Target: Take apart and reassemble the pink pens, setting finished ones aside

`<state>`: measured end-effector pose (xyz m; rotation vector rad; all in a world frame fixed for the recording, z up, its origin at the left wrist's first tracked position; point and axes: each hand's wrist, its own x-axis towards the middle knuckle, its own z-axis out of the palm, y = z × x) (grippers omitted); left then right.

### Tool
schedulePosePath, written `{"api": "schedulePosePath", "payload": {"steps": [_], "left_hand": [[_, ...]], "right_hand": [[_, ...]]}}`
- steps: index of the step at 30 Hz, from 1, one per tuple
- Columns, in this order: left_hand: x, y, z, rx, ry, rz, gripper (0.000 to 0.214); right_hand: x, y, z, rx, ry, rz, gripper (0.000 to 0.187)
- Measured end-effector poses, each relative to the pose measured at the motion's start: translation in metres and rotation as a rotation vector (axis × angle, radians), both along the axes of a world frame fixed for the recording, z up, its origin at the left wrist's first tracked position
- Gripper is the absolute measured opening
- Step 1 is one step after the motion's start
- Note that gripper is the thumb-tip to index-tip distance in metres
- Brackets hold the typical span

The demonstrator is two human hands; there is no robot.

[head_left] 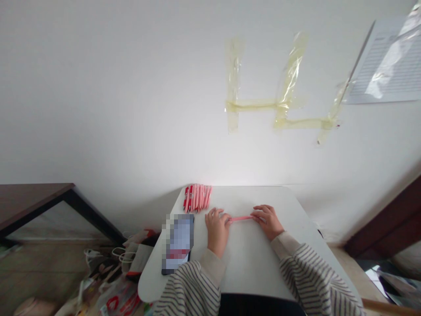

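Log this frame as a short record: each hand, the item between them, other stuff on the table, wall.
left_hand: bare left hand, fingertips at one end of a slim pink pen-like stick
right_hand: bare right hand, fingertips at the stick's other end
stick_pose: roughly crosswise, between both hands
surface: white table with rounded corners
far_left_corner: side-by-side row of slim pink and red pen-like sticks
left_side: flat dark-edged rectangular device, pixelated
wall: yellowish clear tape strips, lined white paper
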<state>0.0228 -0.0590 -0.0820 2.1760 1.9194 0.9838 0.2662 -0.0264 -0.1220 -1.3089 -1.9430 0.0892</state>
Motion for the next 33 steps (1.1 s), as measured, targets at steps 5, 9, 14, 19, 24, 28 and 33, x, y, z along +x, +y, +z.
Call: {"api": "schedulePosePath", "payload": {"steps": [5,9,14,19,24,28,33], "left_hand": [[0.0,0.0,0.003,-0.006,0.008,-0.013,0.011],[-0.001,-0.001,0.005,0.024,0.014,-0.018,0.012],[-0.001,0.0,0.005,0.049,0.028,-0.027,0.012],[-0.001,-0.001,0.006,0.06,0.049,-0.025,0.016],[-0.001,-0.003,0.01,0.053,0.064,-0.025,0.021],[-0.001,-0.004,0.012,0.04,0.073,-0.017,0.021],[0.0,-0.003,0.012,0.037,0.083,-0.005,0.023]], "right_hand": [[0.001,0.002,-0.001,0.02,-0.018,-0.002,0.022],[0.003,0.002,0.001,0.026,-0.042,-0.01,0.021],[0.006,0.001,0.001,-0.018,-0.07,-0.04,0.02],[0.009,0.003,-0.004,-0.029,-0.097,-0.076,0.019],[0.011,0.005,-0.007,-0.016,-0.115,-0.076,0.018],[0.011,0.004,-0.007,0.0,-0.098,-0.085,0.016],[0.008,0.001,-0.002,-0.002,-0.05,-0.065,0.017]]}}
